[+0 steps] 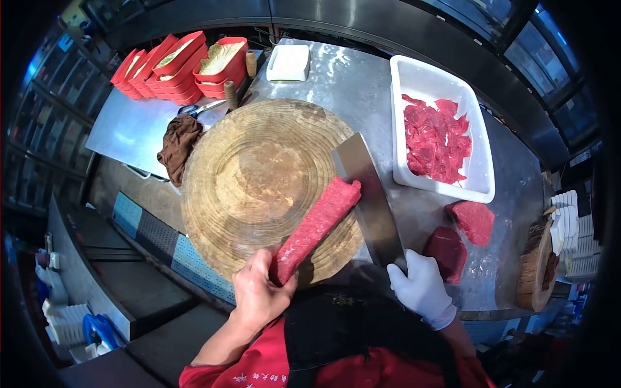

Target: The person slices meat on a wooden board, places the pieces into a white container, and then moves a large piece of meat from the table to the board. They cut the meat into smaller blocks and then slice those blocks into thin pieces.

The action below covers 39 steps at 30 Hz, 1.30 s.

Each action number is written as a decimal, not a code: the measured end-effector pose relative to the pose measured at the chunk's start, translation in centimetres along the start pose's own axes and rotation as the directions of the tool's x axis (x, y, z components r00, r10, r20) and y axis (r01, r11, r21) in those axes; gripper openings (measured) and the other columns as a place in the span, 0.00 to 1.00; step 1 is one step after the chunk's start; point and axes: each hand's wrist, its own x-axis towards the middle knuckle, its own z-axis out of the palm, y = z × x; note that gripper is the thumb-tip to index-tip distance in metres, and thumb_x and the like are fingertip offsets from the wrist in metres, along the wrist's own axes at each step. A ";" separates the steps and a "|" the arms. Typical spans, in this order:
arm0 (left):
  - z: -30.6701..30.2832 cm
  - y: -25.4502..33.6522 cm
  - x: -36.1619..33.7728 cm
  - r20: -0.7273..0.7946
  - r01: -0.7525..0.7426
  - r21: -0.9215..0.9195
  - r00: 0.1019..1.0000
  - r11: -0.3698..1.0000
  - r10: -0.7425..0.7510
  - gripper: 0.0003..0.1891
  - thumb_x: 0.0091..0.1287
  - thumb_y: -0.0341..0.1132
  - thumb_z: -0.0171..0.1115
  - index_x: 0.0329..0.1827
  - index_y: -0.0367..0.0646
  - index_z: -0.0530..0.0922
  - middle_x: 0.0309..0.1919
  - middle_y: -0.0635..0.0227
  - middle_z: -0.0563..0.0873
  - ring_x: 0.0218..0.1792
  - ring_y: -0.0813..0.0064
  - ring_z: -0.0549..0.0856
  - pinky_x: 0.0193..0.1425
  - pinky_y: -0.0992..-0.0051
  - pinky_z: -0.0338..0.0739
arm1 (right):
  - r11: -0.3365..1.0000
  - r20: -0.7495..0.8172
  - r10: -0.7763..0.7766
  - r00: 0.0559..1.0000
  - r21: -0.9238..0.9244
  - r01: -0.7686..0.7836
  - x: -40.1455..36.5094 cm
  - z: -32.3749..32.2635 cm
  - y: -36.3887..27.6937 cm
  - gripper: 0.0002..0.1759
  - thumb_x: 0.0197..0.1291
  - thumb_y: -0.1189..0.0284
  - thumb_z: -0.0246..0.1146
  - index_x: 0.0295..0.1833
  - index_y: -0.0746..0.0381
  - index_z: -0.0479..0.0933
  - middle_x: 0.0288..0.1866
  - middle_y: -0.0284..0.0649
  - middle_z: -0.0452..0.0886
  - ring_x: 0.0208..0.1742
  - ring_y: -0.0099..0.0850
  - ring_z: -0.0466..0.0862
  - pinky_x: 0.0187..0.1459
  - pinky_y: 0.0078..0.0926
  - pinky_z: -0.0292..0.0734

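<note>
Left hand [259,294] grips meat strip [317,226] on board [246,181]; gloved right hand [422,284] clasps cleaver [365,194] at strip's far end. Best keep fingers back.

View: you have one camera, worn on your head.
Facing: it looks forward and steeply down onto the round chopping board [259,187].
Nearness: close, so the board fills the middle.
Reach: wide fisheye, taking in the worktop [349,84] beyond the board and the white tray [420,77] to its right.
</note>
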 end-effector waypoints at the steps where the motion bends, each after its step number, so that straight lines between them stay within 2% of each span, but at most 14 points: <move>1: 0.0 0.0 0.0 0.005 0.010 -0.011 1.000 1.000 -0.010 0.22 0.49 0.29 0.77 0.47 0.37 0.79 0.34 0.54 0.86 0.35 0.57 0.88 0.41 0.66 0.82 | 1.000 0.000 0.001 1.000 0.000 -0.001 0.0 0.0 0.1 0.15 0.58 0.73 0.67 0.26 0.66 0.68 0.19 0.52 0.74 0.24 0.54 0.79 0.26 0.48 0.70; 2: -0.1 0.0 0.0 0.011 0.020 -0.022 1.000 1.000 -0.020 0.22 0.50 0.31 0.77 0.48 0.38 0.80 0.36 0.52 0.86 0.37 0.51 0.88 0.41 0.62 0.83 | 1.000 -0.003 -0.005 1.000 0.003 0.005 0.0 0.0 0.1 0.15 0.58 0.73 0.67 0.26 0.66 0.69 0.19 0.52 0.75 0.24 0.54 0.79 0.26 0.48 0.71; 6: -0.1 -0.3 0.0 0.033 0.052 -0.031 0.998 0.998 -0.051 0.23 0.49 0.30 0.78 0.49 0.38 0.80 0.36 0.53 0.86 0.36 0.52 0.88 0.42 0.65 0.83 | 1.000 -0.002 -0.001 1.000 0.026 0.001 0.0 0.0 0.0 0.13 0.58 0.72 0.67 0.27 0.66 0.71 0.21 0.52 0.77 0.26 0.53 0.81 0.28 0.47 0.73; 8: -0.4 -0.7 0.2 0.018 0.018 -0.049 1.000 0.999 -0.017 0.24 0.50 0.27 0.78 0.50 0.34 0.79 0.32 0.59 0.86 0.35 0.71 0.86 0.44 0.72 0.80 | 1.000 0.006 0.006 1.000 -0.003 -0.006 -0.2 -0.2 -0.2 0.12 0.59 0.72 0.66 0.29 0.66 0.72 0.21 0.51 0.78 0.26 0.53 0.81 0.28 0.48 0.74; 10: -1.2 -1.1 0.9 0.080 0.114 -0.230 0.992 0.967 -0.098 0.28 0.53 0.25 0.77 0.59 0.35 0.78 0.43 0.59 0.88 0.43 0.75 0.87 0.50 0.74 0.81 | 1.000 0.004 0.014 1.000 -0.025 -0.014 -0.1 -0.4 -0.5 0.12 0.60 0.71 0.66 0.31 0.66 0.73 0.22 0.51 0.78 0.27 0.53 0.82 0.29 0.48 0.75; 12: -0.9 -3.8 1.9 0.175 0.296 -0.624 0.955 0.723 -0.240 0.28 0.54 0.23 0.76 0.60 0.32 0.77 0.47 0.61 0.88 0.47 0.75 0.86 0.56 0.73 0.79 | 0.989 0.006 -0.037 0.999 -0.141 0.037 -0.1 -0.6 -1.0 0.11 0.61 0.69 0.64 0.34 0.66 0.74 0.22 0.50 0.79 0.27 0.52 0.82 0.31 0.50 0.76; 16: -1.9 -7.1 2.5 0.456 0.526 -0.821 0.837 0.220 -0.303 0.30 0.50 0.25 0.74 0.60 0.31 0.77 0.48 0.59 0.88 0.46 0.68 0.88 0.56 0.70 0.82 | 0.997 0.017 0.016 1.000 -0.075 -0.015 0.0 -0.7 -0.9 0.12 0.59 0.71 0.66 0.32 0.68 0.72 0.22 0.53 0.77 0.27 0.56 0.81 0.28 0.49 0.73; 24: -2.1 -11.0 1.1 0.359 0.361 -0.929 0.933 -0.085 0.039 0.44 0.39 0.22 0.74 0.67 0.31 0.71 0.58 0.50 0.83 0.57 0.51 0.84 0.67 0.55 0.75 | 0.996 0.047 0.042 0.998 -0.076 -0.038 0.4 -1.0 -0.4 0.11 0.57 0.72 0.66 0.29 0.68 0.73 0.21 0.52 0.78 0.28 0.55 0.82 0.31 0.51 0.74; 26: -1.9 -11.6 1.2 0.292 0.301 -0.948 0.952 -0.106 0.095 0.45 0.38 0.21 0.74 0.68 0.32 0.70 0.59 0.50 0.83 0.58 0.50 0.83 0.67 0.53 0.75 | 0.996 0.082 0.000 0.997 -0.093 0.008 0.5 -1.3 -0.4 0.16 0.61 0.68 0.63 0.43 0.73 0.74 0.21 0.52 0.79 0.26 0.54 0.83 0.30 0.51 0.77; 29: -1.7 -12.5 1.1 0.202 0.202 -0.979 0.979 -0.005 0.023 0.38 0.43 0.29 0.75 0.64 0.35 0.74 0.51 0.45 0.84 0.50 0.45 0.85 0.57 0.49 0.80 | 0.995 0.087 0.007 0.996 -0.096 0.002 0.6 -1.4 -0.6 0.13 0.60 0.69 0.63 0.40 0.71 0.76 0.21 0.53 0.79 0.27 0.54 0.83 0.32 0.51 0.77; 34: -0.4 -14.1 0.6 0.281 0.280 -0.960 0.956 0.025 0.083 0.30 0.54 0.40 0.72 0.60 0.38 0.77 0.47 0.47 0.85 0.42 0.50 0.85 0.47 0.53 0.81 | 0.994 0.065 0.045 0.997 -0.100 -0.038 0.5 -1.2 -0.4 0.11 0.59 0.70 0.64 0.36 0.69 0.78 0.23 0.54 0.80 0.29 0.55 0.83 0.35 0.52 0.76; 36: 0.3 -14.9 0.2 0.433 0.200 -0.838 0.811 -0.508 -0.394 0.22 0.68 0.51 0.60 0.53 0.41 0.79 0.40 0.52 0.84 0.35 0.56 0.84 0.39 0.59 0.80 | 0.993 0.069 0.027 0.997 -0.117 -0.019 0.4 -1.3 -0.5 0.11 0.59 0.70 0.64 0.37 0.69 0.78 0.24 0.55 0.80 0.30 0.55 0.83 0.35 0.52 0.76; 37: 0.7 -15.7 0.2 0.423 0.191 -0.843 0.813 -0.503 -0.399 0.22 0.68 0.51 0.60 0.53 0.41 0.79 0.40 0.52 0.84 0.35 0.56 0.84 0.39 0.59 0.80 | 0.991 0.070 0.013 0.997 -0.137 -0.003 0.4 -1.3 -0.6 0.12 0.59 0.70 0.64 0.38 0.70 0.78 0.24 0.55 0.80 0.30 0.55 0.83 0.35 0.52 0.76; 39: 0.9 -15.6 0.5 0.249 0.211 -0.946 0.959 -0.247 -0.135 0.23 0.76 0.54 0.49 0.49 0.42 0.79 0.35 0.56 0.83 0.33 0.58 0.83 0.35 0.62 0.79 | 0.987 0.047 -0.017 0.999 -0.158 0.025 0.4 -1.1 -0.6 0.12 0.58 0.70 0.64 0.38 0.70 0.78 0.24 0.55 0.80 0.30 0.55 0.83 0.35 0.52 0.76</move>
